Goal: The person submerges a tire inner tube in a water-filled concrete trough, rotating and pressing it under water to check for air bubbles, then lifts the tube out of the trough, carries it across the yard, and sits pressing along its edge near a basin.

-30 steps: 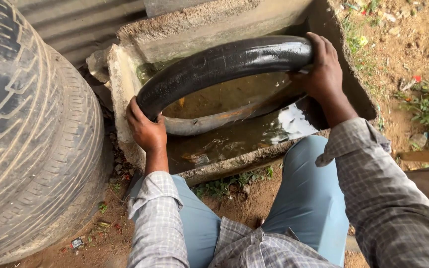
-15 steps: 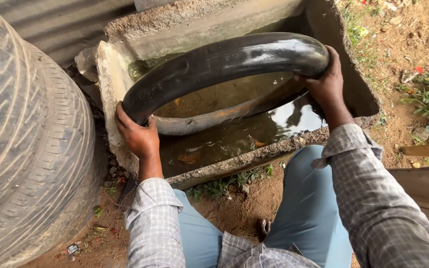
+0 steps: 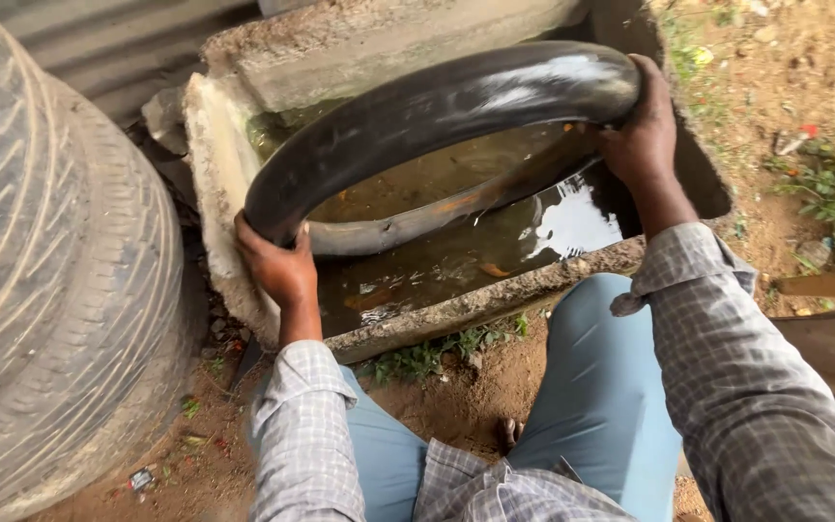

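The black inner tube (image 3: pixel 437 106) stands partly dipped in the murky water (image 3: pixel 495 242) of the concrete trough (image 3: pixel 234 174), spanning between the left hand (image 3: pixel 277 266) clasped around its lower end and the right hand (image 3: pixel 645 130) wrapped over its upper end.

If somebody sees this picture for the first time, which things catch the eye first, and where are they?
In the middle, a black inflated rubber inner tube stands partly in the muddy water of a rough concrete trough. The left hand grips its lower left end and the right hand its upper right end. A big worn grey tyre fills the left edge.
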